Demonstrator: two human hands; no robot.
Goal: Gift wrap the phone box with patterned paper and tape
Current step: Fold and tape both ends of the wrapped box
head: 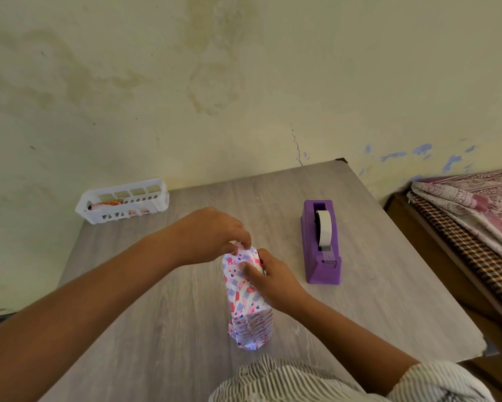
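Both hands on the box [245,288], mid-counter [162,329] w/ paper round it. Left hand [212,233] pinches the far-end flap; we reckon to fold it. Right hand [268,281] grips the box, thumb on top, prob. steadying. Dispenser [320,245] near right for tape.

So the desk [157,329] is a grey wood-grain top pushed up against the wall. Sitting on it near the middle is the wrapped box [245,300], covered in white paper with pink and blue hearts, lying lengthwise away from the person. To the right of it, apart from it, is a purple tape dispenser [320,245] with a white roll in it. At the far left corner there's a white plastic basket [122,204] with some colourful stuff inside, hanging slightly over the edge.
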